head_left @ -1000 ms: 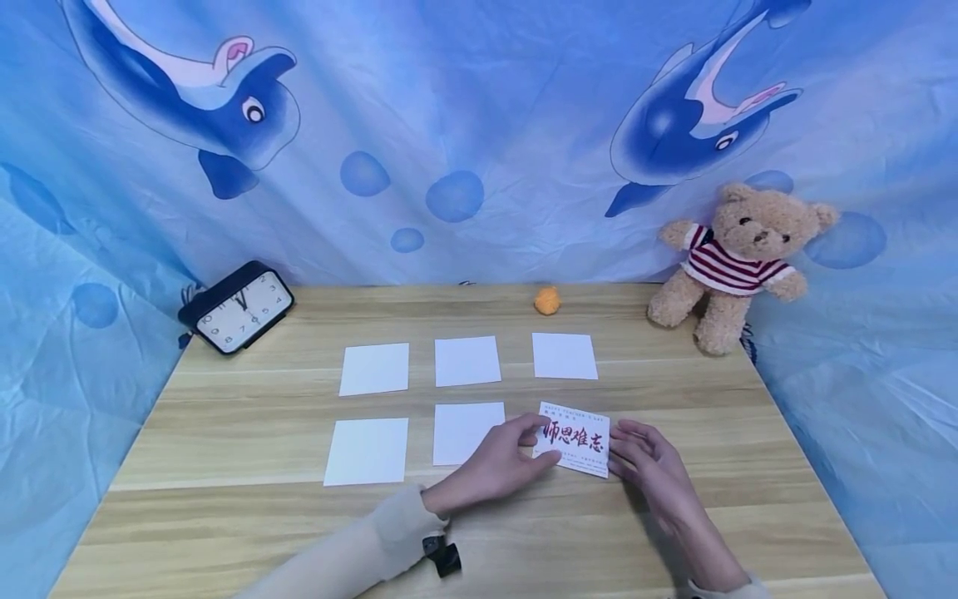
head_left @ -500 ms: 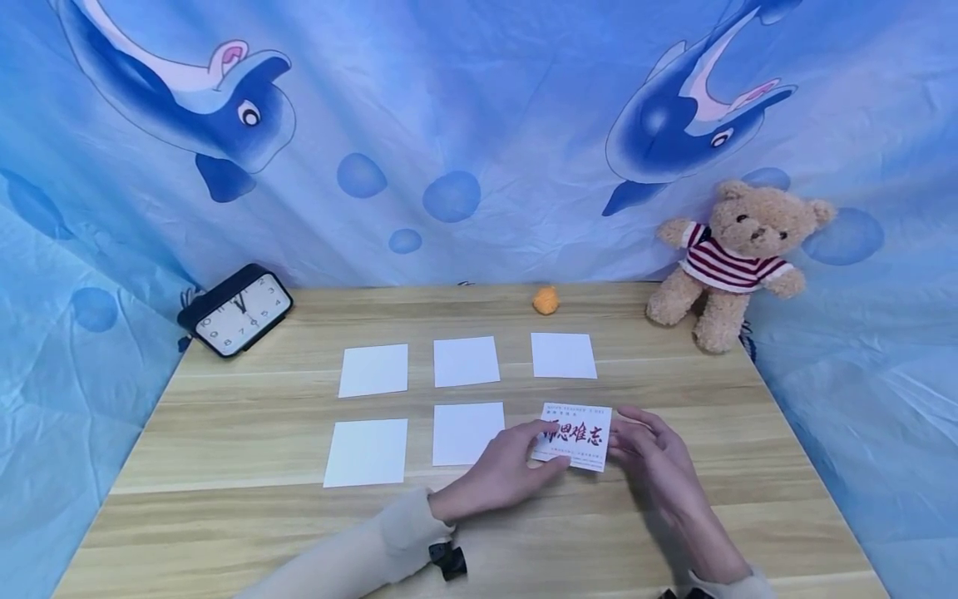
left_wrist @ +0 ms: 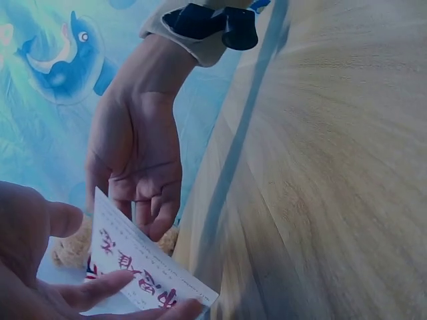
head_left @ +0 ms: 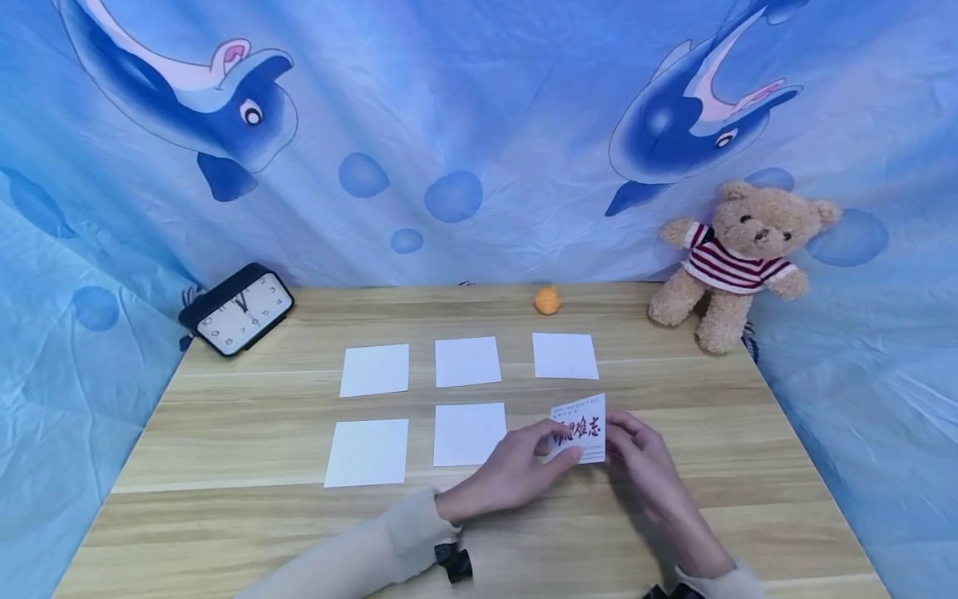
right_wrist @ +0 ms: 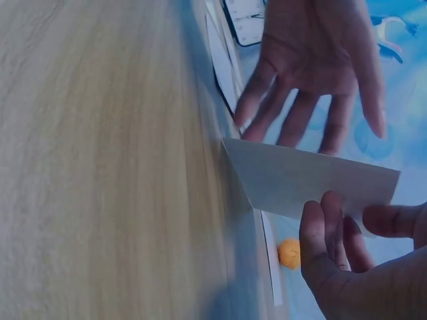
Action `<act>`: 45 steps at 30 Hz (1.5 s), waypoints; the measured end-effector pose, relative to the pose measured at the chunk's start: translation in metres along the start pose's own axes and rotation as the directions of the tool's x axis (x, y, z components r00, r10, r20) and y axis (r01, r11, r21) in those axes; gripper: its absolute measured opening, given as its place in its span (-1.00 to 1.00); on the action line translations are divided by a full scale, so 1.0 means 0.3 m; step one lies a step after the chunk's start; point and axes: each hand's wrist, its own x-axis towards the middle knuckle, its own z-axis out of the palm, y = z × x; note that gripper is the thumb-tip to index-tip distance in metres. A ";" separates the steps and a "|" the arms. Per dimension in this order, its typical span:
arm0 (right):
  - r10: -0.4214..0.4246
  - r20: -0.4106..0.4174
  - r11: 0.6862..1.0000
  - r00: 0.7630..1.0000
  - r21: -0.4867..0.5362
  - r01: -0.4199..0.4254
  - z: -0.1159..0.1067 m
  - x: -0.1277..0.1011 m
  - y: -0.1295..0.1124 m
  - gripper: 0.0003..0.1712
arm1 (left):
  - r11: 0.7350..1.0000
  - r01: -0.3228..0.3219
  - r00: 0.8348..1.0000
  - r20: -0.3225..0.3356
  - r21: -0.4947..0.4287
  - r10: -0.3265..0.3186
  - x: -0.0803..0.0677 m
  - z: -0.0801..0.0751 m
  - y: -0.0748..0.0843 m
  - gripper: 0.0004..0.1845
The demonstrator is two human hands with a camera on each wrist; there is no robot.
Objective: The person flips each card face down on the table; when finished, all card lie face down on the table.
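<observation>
I saw both hands on the printed card, tilted up off the wooden table at about 4 o'clock from the five blank cards. My left hand pinched its near-left edge; my right hand gripped the right edge with curled fingers.

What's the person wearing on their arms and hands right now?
Both hands, left and right, are bare, with no gloves. Each arm has a cream knit sleeve ending in a ribbed cuff, and a small black device sits at each wrist.
</observation>
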 end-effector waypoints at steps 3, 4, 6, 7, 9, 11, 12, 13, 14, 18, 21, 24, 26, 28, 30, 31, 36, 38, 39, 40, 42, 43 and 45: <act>-0.029 0.012 0.997 1.000 -0.066 0.030 0.009 0.001 0.007 -0.63 | 0.996 -0.011 1.000 0.004 -0.091 0.012 0.004 0.004 -0.001 -0.51; -0.043 0.019 0.995 0.999 -0.084 0.044 0.012 0.001 0.009 -0.63 | 0.992 -0.018 1.000 0.006 -0.123 0.019 0.006 0.005 0.001 -0.52; -0.072 0.030 0.990 0.997 -0.117 0.076 0.018 0.002 0.012 -0.65 | 0.982 -0.031 0.999 0.011 -0.189 0.033 0.008 0.005 0.006 -0.56; -0.082 0.036 0.988 0.996 -0.129 0.086 0.021 0.002 0.013 -0.66 | 0.975 -0.041 0.999 0.012 -0.219 0.044 0.010 0.004 0.010 -0.57; -0.102 0.048 0.984 0.994 -0.141 0.108 0.026 0.001 0.013 -0.66 | 0.962 -0.059 0.998 0.011 -0.268 0.064 0.011 0.003 0.017 -0.60; -0.115 0.056 0.982 0.992 -0.144 0.121 0.029 0.000 0.015 -0.66 | 0.949 -0.077 0.997 0.001 -0.305 0.081 0.013 0.002 0.021 -0.62; -0.124 0.060 0.980 0.990 -0.148 0.132 0.031 -0.001 0.015 -0.66 | 0.944 -0.086 0.996 -0.008 -0.319 0.088 0.014 0.002 0.022 -0.62; -0.134 0.067 0.978 0.989 -0.150 0.143 0.031 -0.002 0.016 -0.65 | 0.938 -0.097 0.995 -0.021 -0.333 0.096 0.014 0.001 0.023 -0.63; -0.146 0.072 0.975 0.987 -0.157 0.156 0.032 -0.003 0.018 -0.65 | 0.933 -0.105 0.994 -0.034 -0.343 0.099 0.015 0.001 0.023 -0.64; -0.176 0.094 0.964 0.980 -0.187 0.191 0.033 -0.003 0.023 -0.60 | 0.917 -0.137 0.989 -0.097 -0.376 0.108 0.018 -0.001 0.017 -0.68; -0.165 0.085 0.957 0.983 -0.229 0.180 0.036 0.000 0.024 -0.53 | 0.901 -0.149 0.986 -0.127 -0.408 0.105 0.022 -0.003 0.011 -0.74; -0.136 0.054 0.947 0.989 -0.288 0.146 0.036 0.003 0.024 -0.47 | 0.889 -0.150 0.985 -0.143 -0.432 0.097 0.023 -0.006 0.005 -0.78; -0.113 0.029 0.942 0.993 -0.315 0.116 0.034 0.007 0.025 -0.43 | 0.886 -0.142 0.985 -0.148 -0.442 0.084 0.022 -0.008 0.001 -0.79; -0.091 0.015 0.941 0.996 -0.327 0.091 0.031 0.013 0.029 -0.38 | 0.887 -0.129 0.987 -0.147 -0.444 0.070 0.022 -0.011 -0.003 -0.79; -0.068 -0.003 0.944 0.998 -0.325 0.063 0.026 0.017 0.032 -0.35 | 0.890 -0.126 0.987 -0.148 -0.439 0.066 0.023 -0.014 -0.010 -0.79; -0.058 -0.010 0.944 0.998 -0.325 0.052 0.023 0.019 0.033 -0.34 | 0.892 -0.130 0.986 -0.151 -0.433 0.071 0.024 -0.016 -0.014 -0.79; -0.056 -0.043 0.940 0.998 -0.339 0.038 0.005 0.023 0.034 -0.38 | 0.899 -0.164 0.977 -0.191 -0.406 0.092 0.027 -0.026 -0.037 -0.81; -0.067 -0.060 0.934 0.996 -0.354 0.041 -0.002 0.024 0.033 -0.40 | 0.903 -0.161 0.976 -0.203 -0.400 0.084 0.027 -0.031 -0.047 -0.81; -0.072 -0.070 0.932 0.995 -0.359 0.042 -0.005 0.025 0.032 -0.41 | 0.908 -0.155 0.975 -0.208 -0.389 0.077 0.028 -0.034 -0.052 -0.81; -0.075 -0.078 0.931 0.994 -0.363 0.042 -0.008 0.026 0.032 -0.42 | 0.913 -0.150 0.974 -0.213 -0.380 0.071 0.027 -0.036 -0.058 -0.80; -0.078 -0.090 0.930 0.993 -0.365 0.040 -0.013 0.029 0.030 -0.42 | 0.925 -0.130 0.974 -0.221 -0.357 0.052 0.029 -0.039 -0.069 -0.75; -0.079 -0.095 0.929 0.992 -0.368 0.039 -0.015 0.031 0.029 -0.42 | 0.931 -0.117 0.974 -0.222 -0.346 0.039 0.030 -0.040 -0.076 -0.72; -0.080 -0.098 0.929 0.992 -0.367 0.039 -0.018 0.036 0.028 -0.43 | 0.942 -0.092 0.974 -0.224 -0.323 0.018 0.031 -0.042 -0.087 -0.65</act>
